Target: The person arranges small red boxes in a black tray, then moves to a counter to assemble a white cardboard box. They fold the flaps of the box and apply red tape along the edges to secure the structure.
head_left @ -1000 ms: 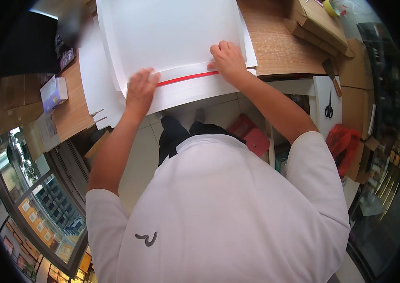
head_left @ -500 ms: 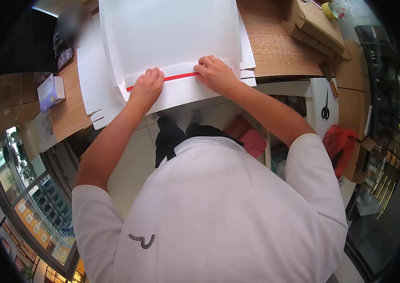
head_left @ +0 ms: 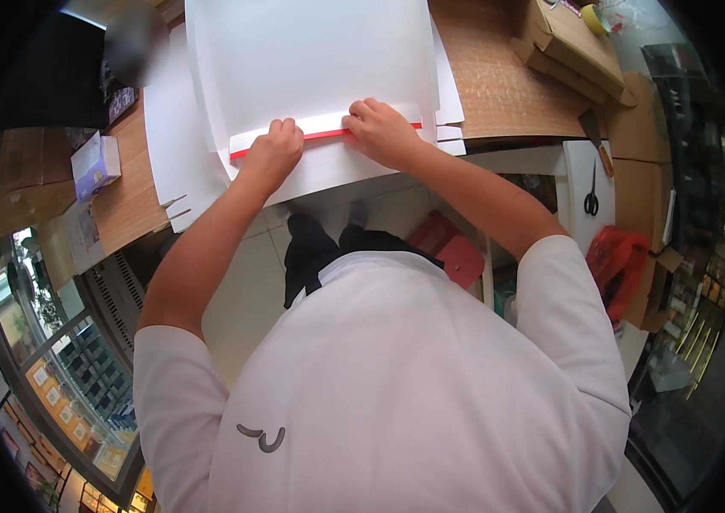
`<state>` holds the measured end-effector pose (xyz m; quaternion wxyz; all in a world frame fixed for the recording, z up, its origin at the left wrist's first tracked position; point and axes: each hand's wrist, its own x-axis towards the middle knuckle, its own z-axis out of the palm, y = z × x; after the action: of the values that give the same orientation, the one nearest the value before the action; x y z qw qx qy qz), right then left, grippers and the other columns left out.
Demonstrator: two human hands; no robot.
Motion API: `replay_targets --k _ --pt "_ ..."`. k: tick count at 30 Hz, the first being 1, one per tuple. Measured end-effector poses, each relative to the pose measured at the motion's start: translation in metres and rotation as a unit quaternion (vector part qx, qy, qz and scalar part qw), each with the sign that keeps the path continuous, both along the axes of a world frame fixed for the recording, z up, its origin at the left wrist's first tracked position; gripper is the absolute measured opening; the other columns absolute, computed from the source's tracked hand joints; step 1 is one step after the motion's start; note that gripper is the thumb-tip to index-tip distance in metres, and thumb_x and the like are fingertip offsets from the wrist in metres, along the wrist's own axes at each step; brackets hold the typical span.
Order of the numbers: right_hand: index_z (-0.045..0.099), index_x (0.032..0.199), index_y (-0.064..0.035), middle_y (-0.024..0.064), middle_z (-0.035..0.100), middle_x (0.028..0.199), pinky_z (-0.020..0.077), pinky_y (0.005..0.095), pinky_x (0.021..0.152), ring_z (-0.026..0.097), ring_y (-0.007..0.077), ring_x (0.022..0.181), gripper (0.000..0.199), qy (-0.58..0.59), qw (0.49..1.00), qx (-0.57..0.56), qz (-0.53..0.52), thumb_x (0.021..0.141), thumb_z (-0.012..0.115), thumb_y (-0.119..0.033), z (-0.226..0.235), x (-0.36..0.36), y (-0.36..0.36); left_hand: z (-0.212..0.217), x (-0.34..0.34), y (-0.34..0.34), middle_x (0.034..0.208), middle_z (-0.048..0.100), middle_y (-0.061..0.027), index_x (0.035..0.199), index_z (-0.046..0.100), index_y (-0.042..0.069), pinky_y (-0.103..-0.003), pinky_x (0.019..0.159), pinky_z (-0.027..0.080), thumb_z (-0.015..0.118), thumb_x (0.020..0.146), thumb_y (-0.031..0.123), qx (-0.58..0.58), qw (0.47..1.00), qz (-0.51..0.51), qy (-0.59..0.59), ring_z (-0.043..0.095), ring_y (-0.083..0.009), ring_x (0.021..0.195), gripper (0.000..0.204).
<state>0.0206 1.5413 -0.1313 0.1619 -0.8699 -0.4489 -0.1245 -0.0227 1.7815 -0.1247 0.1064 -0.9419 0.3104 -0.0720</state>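
Observation:
A large white cardboard sheet or open box (head_left: 320, 60) lies in front of me, with raised sides. Along its near edge runs a narrow white flap (head_left: 251, 138), bordered by a thin red strip (head_left: 324, 134). My left hand (head_left: 274, 154) is closed with bent fingers over the flap and strip, left of the middle. Farther right, my right hand (head_left: 377, 134) pinches the same edge with curled fingers. The fingertips of both hands are partly hidden. Below the strip, a white front panel (head_left: 328, 166) extends toward me.
Other white cardboard (head_left: 176, 128) lies beneath on the wooden table (head_left: 499, 77). A tissue box (head_left: 96, 167) stands at left. Brown cartons (head_left: 572, 51) and a yellow tape roll (head_left: 595, 19) are at far right. Black scissors (head_left: 591, 202) and a wooden-handled knife (head_left: 605, 158) lie nearer.
Both hands have shifted slightly inward along the strip, the right hand more. More of the strip's right end shows, and the white flap looks brighter. The view has moved slightly.

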Motion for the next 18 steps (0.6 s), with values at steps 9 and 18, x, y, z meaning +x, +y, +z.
replay_targets --k 9,18 --pt "0.061 0.087 -0.0044 0.0071 0.058 0.091 0.0498 0.0325 0.076 0.057 0.0219 0.086 0.012 0.007 0.999 0.016 0.049 0.076 0.059 -0.009 -0.005 -0.030 -0.015 0.001 -0.049 -0.010 0.101 0.059 -0.0090 0.106 0.059 0.002 -0.033 0.075 0.051 0.068 0.075 0.008 -0.180 0.983 0.020 -0.015 0.059 -0.0254 0.093 0.032" --pt "0.061 0.097 -0.0033 0.0077 0.058 0.098 0.0487 0.0310 0.084 0.057 0.0223 0.093 0.020 0.019 0.997 -0.055 0.050 0.077 0.059 -0.006 0.003 -0.033 -0.026 -0.009 -0.041 0.002 0.100 0.058 -0.0114 0.103 0.058 0.001 -0.036 0.079 0.051 0.064 0.083 0.006 -0.213 0.976 -0.033 0.026 0.059 -0.0270 0.092 0.022"
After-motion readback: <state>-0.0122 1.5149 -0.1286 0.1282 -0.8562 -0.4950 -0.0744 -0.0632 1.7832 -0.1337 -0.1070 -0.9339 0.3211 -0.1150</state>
